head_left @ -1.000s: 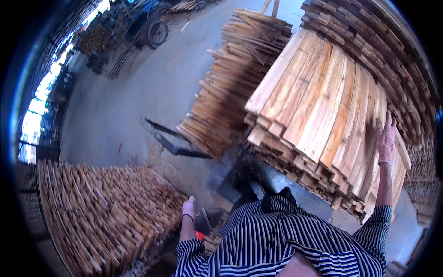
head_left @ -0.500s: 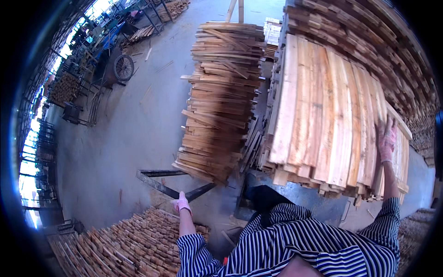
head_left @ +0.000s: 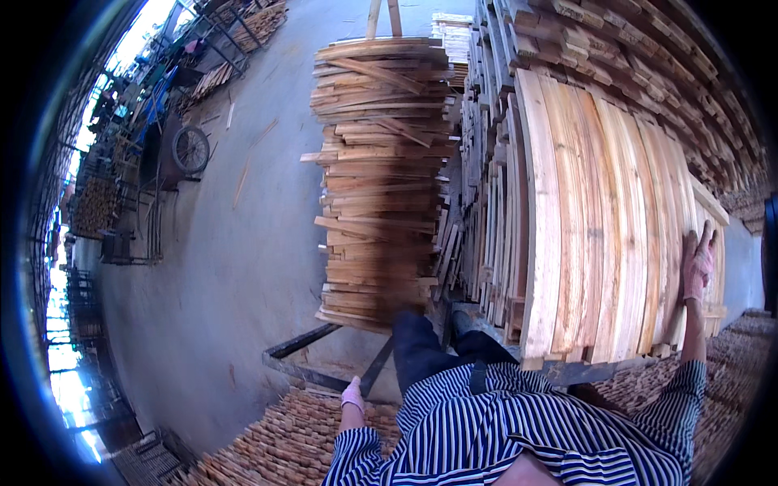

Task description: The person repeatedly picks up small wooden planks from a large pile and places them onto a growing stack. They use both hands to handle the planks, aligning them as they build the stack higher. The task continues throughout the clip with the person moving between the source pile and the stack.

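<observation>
My left hand [head_left: 353, 395], in a pale pink glove, is closed at the near corner of a dark metal handle frame [head_left: 304, 374]. This frame extends from the near end of a long load of thin wooden slats [head_left: 373, 202]. My right hand [head_left: 698, 267], in a similar glove, lies with fingers stretched along the right side of a stack of pale planks [head_left: 600, 219]. Beyond its fingertips, a short board [head_left: 709, 202] lies askew by the stack's right edge. The palm side of my right hand is hidden.
Tall rows of stacked timber [head_left: 616, 49] rise behind the planks. Piled sticks [head_left: 284, 437] cover the floor at lower left, and more [head_left: 729, 364] lie at lower right. A spoked wheel [head_left: 190, 150] stands at far left. Loose slats [head_left: 241, 182] lie on the concrete floor [head_left: 211, 267].
My body and view have shifted, and my legs now stand nearer the slat load. My left hand stays at the handle frame; my right hand stays on the planks, slightly farther right in view.
</observation>
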Demonstrator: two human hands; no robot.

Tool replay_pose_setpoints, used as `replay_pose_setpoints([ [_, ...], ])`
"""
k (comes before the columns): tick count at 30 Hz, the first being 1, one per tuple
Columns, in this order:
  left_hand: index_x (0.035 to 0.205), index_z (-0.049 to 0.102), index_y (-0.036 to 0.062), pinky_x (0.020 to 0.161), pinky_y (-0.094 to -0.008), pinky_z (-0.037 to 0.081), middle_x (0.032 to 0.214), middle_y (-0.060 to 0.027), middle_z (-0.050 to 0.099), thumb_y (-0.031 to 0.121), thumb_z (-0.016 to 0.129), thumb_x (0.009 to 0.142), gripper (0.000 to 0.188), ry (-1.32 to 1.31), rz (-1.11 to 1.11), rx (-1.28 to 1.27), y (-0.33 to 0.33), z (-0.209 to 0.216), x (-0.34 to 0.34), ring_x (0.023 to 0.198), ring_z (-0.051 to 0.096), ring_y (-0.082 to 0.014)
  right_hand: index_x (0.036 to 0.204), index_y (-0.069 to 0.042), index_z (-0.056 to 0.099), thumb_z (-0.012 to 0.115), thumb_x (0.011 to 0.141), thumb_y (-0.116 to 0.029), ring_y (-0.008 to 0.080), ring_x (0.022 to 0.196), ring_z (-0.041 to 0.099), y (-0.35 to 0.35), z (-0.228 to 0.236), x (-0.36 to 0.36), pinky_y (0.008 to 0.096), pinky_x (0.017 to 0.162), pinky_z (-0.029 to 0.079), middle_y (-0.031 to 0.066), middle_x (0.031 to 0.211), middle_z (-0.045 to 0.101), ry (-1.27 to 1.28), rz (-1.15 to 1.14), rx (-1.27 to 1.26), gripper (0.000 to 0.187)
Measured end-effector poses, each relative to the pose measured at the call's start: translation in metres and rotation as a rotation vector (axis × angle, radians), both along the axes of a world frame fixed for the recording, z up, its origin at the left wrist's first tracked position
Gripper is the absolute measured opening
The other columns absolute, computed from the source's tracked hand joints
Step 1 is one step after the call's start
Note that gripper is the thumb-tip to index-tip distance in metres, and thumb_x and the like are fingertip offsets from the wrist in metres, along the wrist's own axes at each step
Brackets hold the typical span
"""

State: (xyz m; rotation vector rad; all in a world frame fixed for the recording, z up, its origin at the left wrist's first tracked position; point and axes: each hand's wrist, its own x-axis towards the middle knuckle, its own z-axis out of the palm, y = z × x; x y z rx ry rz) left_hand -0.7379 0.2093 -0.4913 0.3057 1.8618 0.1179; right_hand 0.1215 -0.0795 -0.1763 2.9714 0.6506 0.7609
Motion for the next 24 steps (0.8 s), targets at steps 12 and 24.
replay_pose_setpoints([
  [12, 0.118, 0.063, 0.0069, 0.071, -0.0563, 0.051, 0.104, -0.0149, 0.059, 0.048, 0.065, 0.093, 0.048, 0.125, -0.387, -0.057, 0.3, -0.007, -0.012, 0.09, 0.059, -0.035, 0.158, -0.013, 0.032, 0.039, 0.105, -0.053, 0.035, 0.146, 0.035, 0.019, 0.0, -0.045, 0.0416, 0.117, 0.032, 0.0227, 0.158, 0.036, 0.231, -0.151, 0.143, 0.066],
  [24, 0.156, 0.03, 0.016, 0.097, -0.0584, 0.045, 0.151, -0.0144, 0.043, 0.046, 0.068, 0.092, 0.08, -0.234, -0.541, 0.291, 0.615, 0.013, 0.166, 0.131, 0.047, -0.0391, 0.155, -0.007, 0.032, 0.052, 0.1, -0.029, 0.0323, 0.146, 0.032, 0.288, 0.085, -0.172, 0.0428, 0.121, 0.027, 0.014, 0.161, 0.031, 0.111, 0.056, 0.336, 0.063],
])
